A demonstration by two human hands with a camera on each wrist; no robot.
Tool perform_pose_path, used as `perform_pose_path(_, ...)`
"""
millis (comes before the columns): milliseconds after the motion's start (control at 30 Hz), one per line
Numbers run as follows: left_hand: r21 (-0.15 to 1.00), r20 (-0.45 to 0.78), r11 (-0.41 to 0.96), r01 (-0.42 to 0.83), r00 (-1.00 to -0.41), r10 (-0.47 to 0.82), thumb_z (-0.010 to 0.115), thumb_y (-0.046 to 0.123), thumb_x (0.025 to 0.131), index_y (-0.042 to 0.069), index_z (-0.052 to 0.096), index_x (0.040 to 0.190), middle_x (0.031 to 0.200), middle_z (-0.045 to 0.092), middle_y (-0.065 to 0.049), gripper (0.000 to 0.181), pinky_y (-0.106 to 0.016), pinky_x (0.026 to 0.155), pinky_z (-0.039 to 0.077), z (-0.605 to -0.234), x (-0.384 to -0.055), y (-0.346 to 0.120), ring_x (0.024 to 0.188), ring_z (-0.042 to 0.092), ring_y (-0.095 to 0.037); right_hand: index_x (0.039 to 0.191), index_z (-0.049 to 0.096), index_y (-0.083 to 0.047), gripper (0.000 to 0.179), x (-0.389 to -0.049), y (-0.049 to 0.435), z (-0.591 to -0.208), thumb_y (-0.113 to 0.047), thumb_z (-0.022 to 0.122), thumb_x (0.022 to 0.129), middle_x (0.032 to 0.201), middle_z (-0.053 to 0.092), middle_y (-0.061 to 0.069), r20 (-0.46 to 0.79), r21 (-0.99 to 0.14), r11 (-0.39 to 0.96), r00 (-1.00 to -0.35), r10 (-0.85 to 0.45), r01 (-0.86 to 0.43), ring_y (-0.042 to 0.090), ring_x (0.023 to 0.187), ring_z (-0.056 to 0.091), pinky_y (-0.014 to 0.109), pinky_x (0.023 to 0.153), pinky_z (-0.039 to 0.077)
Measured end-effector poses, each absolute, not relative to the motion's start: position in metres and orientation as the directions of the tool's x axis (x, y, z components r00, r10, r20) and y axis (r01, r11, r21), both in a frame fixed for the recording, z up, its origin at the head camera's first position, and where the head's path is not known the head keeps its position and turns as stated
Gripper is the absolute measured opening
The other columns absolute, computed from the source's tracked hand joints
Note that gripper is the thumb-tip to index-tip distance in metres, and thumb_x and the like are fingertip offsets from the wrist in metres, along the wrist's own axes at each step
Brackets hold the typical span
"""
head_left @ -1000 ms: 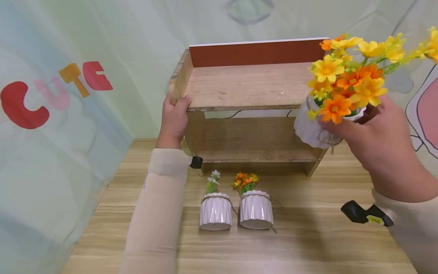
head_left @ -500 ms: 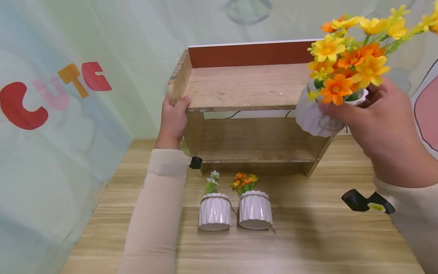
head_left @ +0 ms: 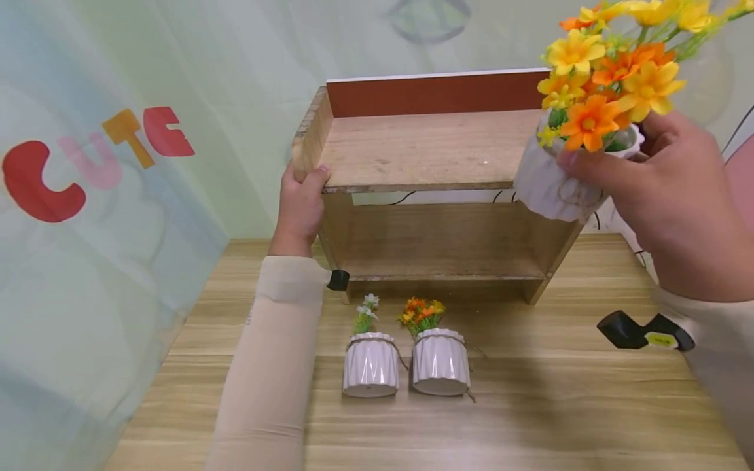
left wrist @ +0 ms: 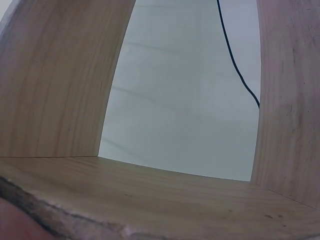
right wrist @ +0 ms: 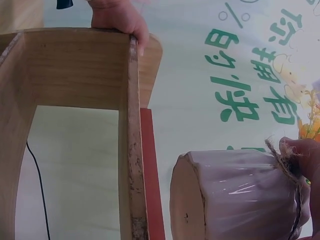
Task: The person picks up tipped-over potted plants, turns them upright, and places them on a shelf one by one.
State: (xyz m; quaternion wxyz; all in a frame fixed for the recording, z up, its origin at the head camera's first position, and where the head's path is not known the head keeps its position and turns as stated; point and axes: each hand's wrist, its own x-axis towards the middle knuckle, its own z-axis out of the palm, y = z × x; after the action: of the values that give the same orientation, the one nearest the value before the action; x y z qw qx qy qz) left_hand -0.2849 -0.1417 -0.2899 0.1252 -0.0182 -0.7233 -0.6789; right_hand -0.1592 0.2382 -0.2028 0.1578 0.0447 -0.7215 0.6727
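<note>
My left hand (head_left: 299,208) grips the left side of a two-tier wooden shelf (head_left: 424,147), thumb over the top board's front corner. In my right hand (head_left: 686,190) is a white fluted flowerpot (head_left: 554,180) with yellow and orange flowers, pinched near its rim and raised in front of the shelf's right end, which it partly hides. The right wrist view shows the pot (right wrist: 245,195) beside the top board, twine tied around it. Two more white pots lie tipped on the table: one with white flowers (head_left: 371,366), the other with orange flowers (head_left: 440,363).
The shelf stands on a wood-grain table (head_left: 530,418). Behind it hangs a printed backdrop (head_left: 235,78). A thin black cable (left wrist: 235,62) runs behind the shelf's open back. A red-brown back strip (head_left: 436,95) edges the top board.
My right hand has lifted the flowerpot higher and slightly to the right. The left hand, the shelf and the two pots on the table have stayed in place.
</note>
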Motion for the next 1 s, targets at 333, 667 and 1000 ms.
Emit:
perform_pose_path(333,0.976,0.212,0.078,0.202,-0.967,-0.141,0.054,0.033,0.101,0.018,0.035,0.163,0.159,0.042,-0.012,0.066,-0.041,0.12,0.034,-0.291,-0.286,-0.142,0.139,0.043,-0.024,0.146,0.063,-0.018,0.065,-0.174,0.24,-0.187,-0.012,0.088,0.086,0.149,0.058,0.001,0.295,-0.946,0.193,-0.937,0.186,-0.26,0.019,0.117,0.055,0.016,0.076,0.05)
perform_pose_path(667,0.98,0.183,0.101,0.171,-0.974,-0.135,0.052,0.037,0.103,0.02,0.026,0.167,0.166,0.035,-0.01,0.072,-0.044,0.125,0.029,-0.291,-0.286,-0.142,0.148,0.038,-0.024,0.142,0.067,-0.017,0.064,-0.185,0.246,-0.182,-0.011,0.091,0.082,0.136,0.066,-0.001,0.258,-0.964,0.118,-0.945,0.202,-0.237,0.015,0.092,0.062,0.017,0.057,0.049)
perform_pose_path(1000,0.977,0.202,0.094,0.19,-0.97,-0.136,0.053,0.034,0.102,0.018,0.03,0.166,0.164,0.038,-0.011,0.07,-0.04,0.124,0.03,-0.291,-0.288,-0.142,0.144,0.04,-0.022,0.143,0.065,-0.017,0.067,-0.198,0.25,-0.177,-0.01,0.092,0.082,0.142,0.06,-0.001,0.238,-0.971,0.064,-0.946,0.22,-0.23,0.016,0.121,0.058,0.013,0.081,0.054)
